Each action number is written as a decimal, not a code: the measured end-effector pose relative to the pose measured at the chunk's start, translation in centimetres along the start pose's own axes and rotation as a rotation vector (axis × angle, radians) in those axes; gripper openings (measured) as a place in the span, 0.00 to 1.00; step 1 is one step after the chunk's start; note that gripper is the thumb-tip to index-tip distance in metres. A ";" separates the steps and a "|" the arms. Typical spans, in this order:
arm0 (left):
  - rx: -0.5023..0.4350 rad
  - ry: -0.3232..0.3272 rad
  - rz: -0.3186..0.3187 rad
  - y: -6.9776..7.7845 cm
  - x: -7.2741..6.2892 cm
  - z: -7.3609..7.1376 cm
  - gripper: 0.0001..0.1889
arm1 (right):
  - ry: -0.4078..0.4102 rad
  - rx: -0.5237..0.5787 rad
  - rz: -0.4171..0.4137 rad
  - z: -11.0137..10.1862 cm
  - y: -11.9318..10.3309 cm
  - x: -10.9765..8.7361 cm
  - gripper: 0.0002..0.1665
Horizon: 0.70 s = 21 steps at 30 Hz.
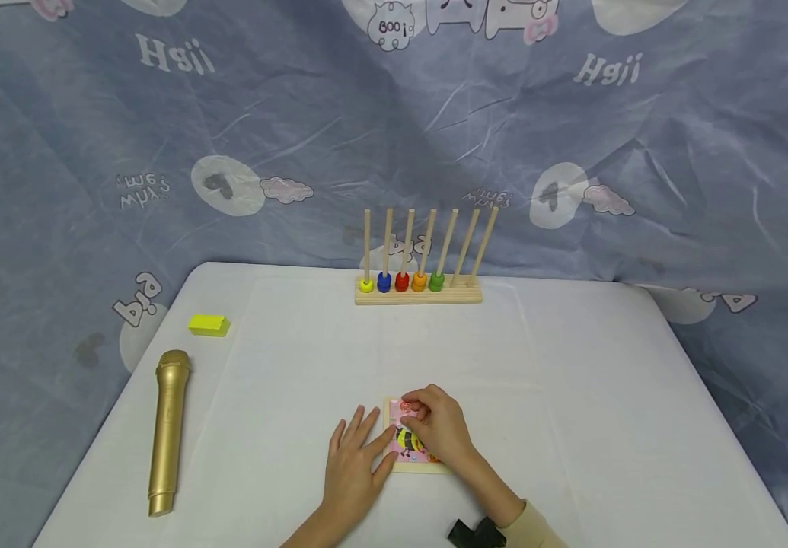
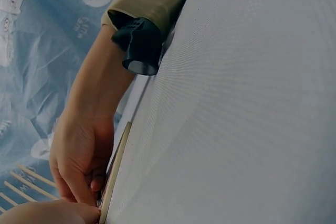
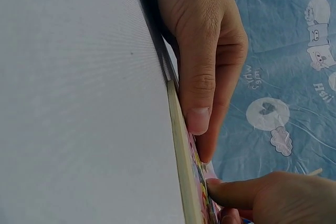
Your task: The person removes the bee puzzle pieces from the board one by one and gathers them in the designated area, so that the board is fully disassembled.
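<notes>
A small pink picture puzzle with a bee (image 1: 408, 440) lies in a pale wooden tray (image 1: 416, 468) near the table's front. My left hand (image 1: 354, 464) rests at its left edge, fingers spread and straight, with thumb and forefinger touching the rim. From the right, my right hand (image 1: 441, 428) reaches over the picture with curled fingers. It pinches a thin puzzle piece at the surface, mostly hidden by the fingers. In the right wrist view the right thumb (image 3: 223, 190) lies against the picture side, close to the left fingertips (image 3: 206, 153).
A gold microphone (image 1: 168, 434) lies at the left, with a yellow block (image 1: 208, 326) beyond it. At the back edge stands a wooden peg rack (image 1: 418, 300) with coloured beads on several pegs. A black wrist camera (image 1: 477, 534) is by the right sleeve.
</notes>
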<state>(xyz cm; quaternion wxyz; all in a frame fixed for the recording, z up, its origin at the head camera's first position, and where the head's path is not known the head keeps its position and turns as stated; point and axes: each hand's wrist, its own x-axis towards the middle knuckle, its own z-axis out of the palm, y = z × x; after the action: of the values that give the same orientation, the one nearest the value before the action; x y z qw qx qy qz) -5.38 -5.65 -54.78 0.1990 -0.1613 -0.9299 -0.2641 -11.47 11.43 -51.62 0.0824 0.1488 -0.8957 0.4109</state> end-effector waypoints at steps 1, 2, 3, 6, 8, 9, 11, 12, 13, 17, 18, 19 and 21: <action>-0.001 -0.001 -0.001 0.0 0.0 0.0 0.18 | -0.002 0.004 0.001 0.0 0.0 0.0 0.17; -0.003 -0.002 -0.002 0.0 0.0 0.0 0.18 | -0.004 0.007 0.002 0.0 0.0 0.0 0.17; -0.001 -0.003 -0.002 0.0 0.0 0.0 0.18 | -0.007 0.006 0.003 0.0 0.0 0.0 0.17; 0.000 0.003 0.000 0.0 0.0 0.0 0.18 | -0.016 -0.001 0.004 0.0 0.1 0.0 0.18; 0.002 0.009 0.003 0.0 0.0 0.0 0.18 | -0.020 -0.007 -0.005 0.0 0.1 0.0 0.19; 0.002 0.010 0.004 0.0 0.0 0.0 0.18 | -0.022 -0.008 -0.011 0.0 0.1 0.0 0.19; 0.001 0.012 0.003 0.0 0.0 0.1 0.18 | -0.024 -0.005 -0.027 0.0 0.1 0.1 0.19; -0.001 0.011 0.003 0.0 0.1 0.1 0.18 | -0.026 0.001 -0.030 0.0 0.1 0.1 0.19; 0.000 0.010 0.002 0.0 0.1 0.1 0.18 | -0.028 0.009 -0.034 -0.1 0.1 0.1 0.19; -0.008 0.005 0.000 0.0 0.1 0.0 0.18 | -0.048 0.067 -0.010 -0.3 -0.3 0.1 0.16; -0.011 0.004 -0.001 0.0 0.1 0.0 0.18 | -0.055 0.084 0.006 -0.5 -0.5 0.1 0.16; -0.011 0.004 -0.002 0.0 0.1 0.0 0.18 | -0.059 0.103 0.018 -0.7 -0.6 0.2 0.15; -0.013 0.001 -0.004 0.0 0.1 0.0 0.18 | -0.064 0.139 0.050 -1.3 -1.0 0.3 0.14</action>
<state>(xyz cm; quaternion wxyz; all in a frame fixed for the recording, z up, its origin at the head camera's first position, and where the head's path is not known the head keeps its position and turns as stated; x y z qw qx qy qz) -5.49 -5.63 -54.72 0.1979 -0.1606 -0.9284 -0.2706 -11.40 11.81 -50.00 0.0327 0.1447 -0.8705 0.4692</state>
